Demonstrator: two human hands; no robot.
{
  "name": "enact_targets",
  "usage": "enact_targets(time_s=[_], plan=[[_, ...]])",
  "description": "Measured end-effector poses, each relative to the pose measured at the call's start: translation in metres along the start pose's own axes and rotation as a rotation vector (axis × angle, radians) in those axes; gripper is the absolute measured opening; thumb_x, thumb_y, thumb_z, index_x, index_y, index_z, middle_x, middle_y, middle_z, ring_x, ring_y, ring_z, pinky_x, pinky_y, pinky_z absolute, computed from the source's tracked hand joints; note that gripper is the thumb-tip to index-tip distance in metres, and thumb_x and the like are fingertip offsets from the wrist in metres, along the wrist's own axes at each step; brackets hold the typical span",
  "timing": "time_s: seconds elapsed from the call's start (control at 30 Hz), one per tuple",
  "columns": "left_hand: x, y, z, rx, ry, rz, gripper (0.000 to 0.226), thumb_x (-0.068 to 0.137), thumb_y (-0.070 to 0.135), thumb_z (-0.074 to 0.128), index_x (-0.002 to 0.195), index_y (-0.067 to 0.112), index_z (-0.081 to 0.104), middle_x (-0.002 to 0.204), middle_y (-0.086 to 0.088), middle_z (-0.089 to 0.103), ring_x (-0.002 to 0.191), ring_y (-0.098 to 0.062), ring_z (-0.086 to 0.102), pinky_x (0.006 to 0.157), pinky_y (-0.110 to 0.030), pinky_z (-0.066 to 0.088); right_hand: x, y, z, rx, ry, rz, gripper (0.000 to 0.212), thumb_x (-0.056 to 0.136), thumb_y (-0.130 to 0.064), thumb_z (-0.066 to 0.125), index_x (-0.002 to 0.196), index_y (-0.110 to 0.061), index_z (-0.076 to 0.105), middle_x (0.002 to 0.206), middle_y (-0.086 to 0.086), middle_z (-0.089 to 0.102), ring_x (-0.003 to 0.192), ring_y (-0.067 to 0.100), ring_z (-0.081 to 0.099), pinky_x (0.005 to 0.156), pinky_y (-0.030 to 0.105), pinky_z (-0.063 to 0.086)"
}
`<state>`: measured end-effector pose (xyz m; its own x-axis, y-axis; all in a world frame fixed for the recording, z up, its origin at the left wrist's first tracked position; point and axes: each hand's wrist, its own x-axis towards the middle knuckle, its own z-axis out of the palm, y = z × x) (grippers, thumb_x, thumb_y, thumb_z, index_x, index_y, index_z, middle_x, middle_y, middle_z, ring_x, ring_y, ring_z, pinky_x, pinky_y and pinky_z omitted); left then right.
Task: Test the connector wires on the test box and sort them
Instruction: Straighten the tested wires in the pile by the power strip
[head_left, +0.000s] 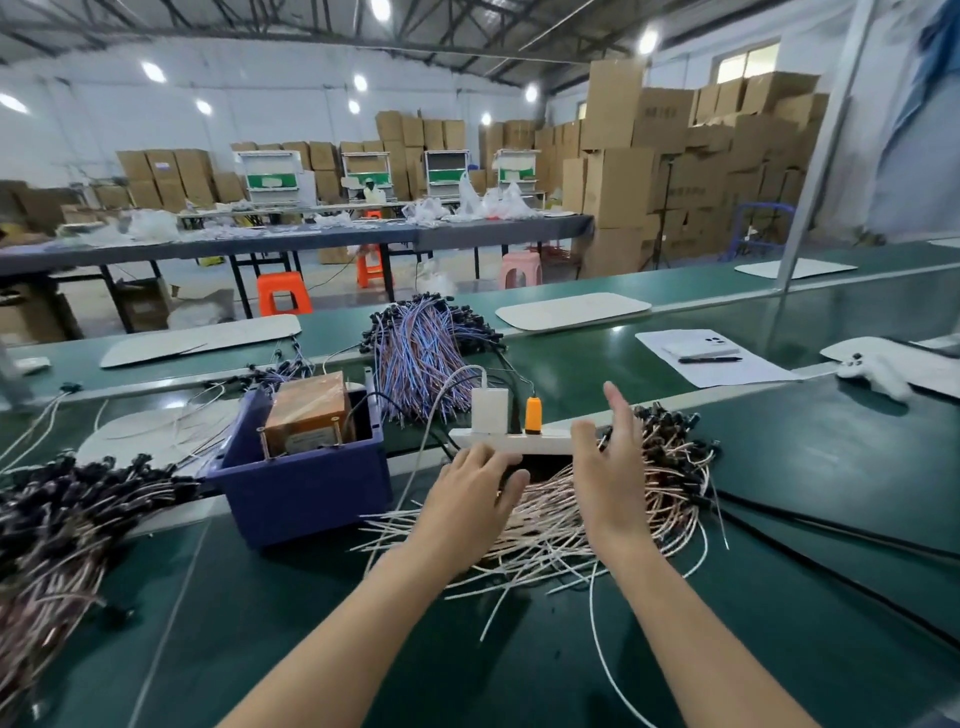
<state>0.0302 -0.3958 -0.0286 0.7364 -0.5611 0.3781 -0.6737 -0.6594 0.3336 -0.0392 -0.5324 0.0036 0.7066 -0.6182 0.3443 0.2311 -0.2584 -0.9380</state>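
A big heap of pinkish-white connector wires (670, 483) with black plugs lies on the green belt in front of me. My left hand (475, 486) reaches over its left part, fingers curved down at the near edge of a white power strip (540, 442); whether it grips anything is hidden. My right hand (610, 462) hovers above the heap, fingers straight and spread, holding nothing. Left of them stands a blue bin (306, 488) with an orange-brown test box (304, 410) inside. A second pile of similar wires (57, 525) lies at the far left.
A bundle of blue and purple wires (421, 353) lies behind the strip, which carries a white adapter (489, 410) and an orange plug (533, 414). Paper, a phone and a pen (709, 353) are at the right, white gloves (878, 374) farther right. White boards (571, 310) lie along the back belt.
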Motion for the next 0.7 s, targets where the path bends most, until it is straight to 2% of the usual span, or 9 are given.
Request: enact_targets(time_s=[0.1,0.2,0.27,0.37,0.47,0.53,0.6,0.7], plan=[[-0.042,-0.022,-0.03,-0.072,0.092,0.004,0.039,0.106,0.046,0.033,0.128,0.028,0.06,0.119,0.012,0.059,0.114,-0.01,0.051,0.095,-0.032,0.043,-0.033,-0.002,0.037,-0.108,-0.118,-0.211,0.034,0.102,-0.022,0.05,0.133,-0.036,0.049,0.133,-0.012,0.051,0.125,0.0,0.043,0.106,0.024,0.035],[-0.09,-0.056,-0.055,-0.072,0.225,-0.07,0.038,0.106,0.042,0.035,0.116,0.025,0.066,0.109,0.015,0.065,0.103,-0.007,0.056,0.09,-0.032,0.046,-0.066,-0.004,0.076,-0.162,-0.268,-0.36,0.027,0.102,-0.02,0.048,0.126,-0.029,0.056,0.117,-0.014,0.058,0.114,0.001,0.051,0.101,0.019,0.04],[-0.122,-0.084,-0.068,-0.035,0.319,-0.198,0.032,0.106,0.036,0.04,0.114,0.023,0.068,0.108,0.015,0.067,0.103,-0.007,0.058,0.091,-0.032,0.046,-0.086,-0.004,0.101,-0.194,-0.346,-0.421,0.028,0.098,-0.024,0.046,0.123,-0.028,0.06,0.111,-0.015,0.06,0.107,0.001,0.053,0.097,0.018,0.041],[-0.161,-0.126,-0.084,0.063,0.441,-0.44,0.022,0.103,0.02,0.05,0.111,0.012,0.07,0.107,0.001,0.069,0.101,-0.022,0.061,0.089,-0.041,0.047,-0.109,-0.002,0.134,-0.219,-0.438,-0.452,0.028,0.098,-0.019,0.048,0.121,-0.026,0.063,0.107,-0.013,0.061,0.104,0.004,0.053,0.096,0.026,0.045],[-0.18,-0.153,-0.096,0.056,0.538,-0.644,0.02,0.102,0.014,0.049,0.11,0.006,0.066,0.105,-0.005,0.056,0.096,-0.033,0.059,0.085,-0.045,0.048,-0.124,0.004,0.158,-0.265,-0.494,-0.467,0.03,0.097,-0.01,0.054,0.121,-0.025,0.063,0.107,-0.011,0.062,0.102,0.007,0.053,0.095,0.032,0.046],[-0.179,-0.16,-0.101,-0.009,0.628,-0.707,0.022,0.102,0.011,0.048,0.116,0.003,0.062,0.116,-0.009,0.047,0.098,-0.03,0.054,0.091,-0.041,0.045,-0.129,0.01,0.167,-0.353,-0.499,-0.513,0.031,0.096,-0.008,0.058,0.121,-0.024,0.064,0.108,-0.009,0.063,0.101,0.011,0.055,0.094,0.034,0.047],[-0.175,-0.165,-0.103,-0.058,0.659,-0.764,0.031,0.104,0.016,0.045,0.129,0.003,0.057,0.141,-0.018,0.036,0.097,-0.022,0.049,0.092,-0.032,0.039,-0.131,0.014,0.172,-0.439,-0.489,-0.563,0.031,0.094,-0.008,0.06,0.121,-0.022,0.065,0.108,-0.007,0.064,0.099,0.015,0.058,0.091,0.036,0.049],[-0.169,-0.174,-0.104,-0.107,0.631,-0.849,0.041,0.106,0.024,0.038,0.142,0.007,0.048,0.159,-0.015,0.017,0.106,-0.033,0.056,0.085,-0.033,0.04,-0.127,0.017,0.176,-0.521,-0.441,-0.62,0.031,0.091,-0.008,0.064,0.118,-0.021,0.066,0.105,-0.006,0.064,0.094,0.017,0.059,0.086,0.036,0.051]])
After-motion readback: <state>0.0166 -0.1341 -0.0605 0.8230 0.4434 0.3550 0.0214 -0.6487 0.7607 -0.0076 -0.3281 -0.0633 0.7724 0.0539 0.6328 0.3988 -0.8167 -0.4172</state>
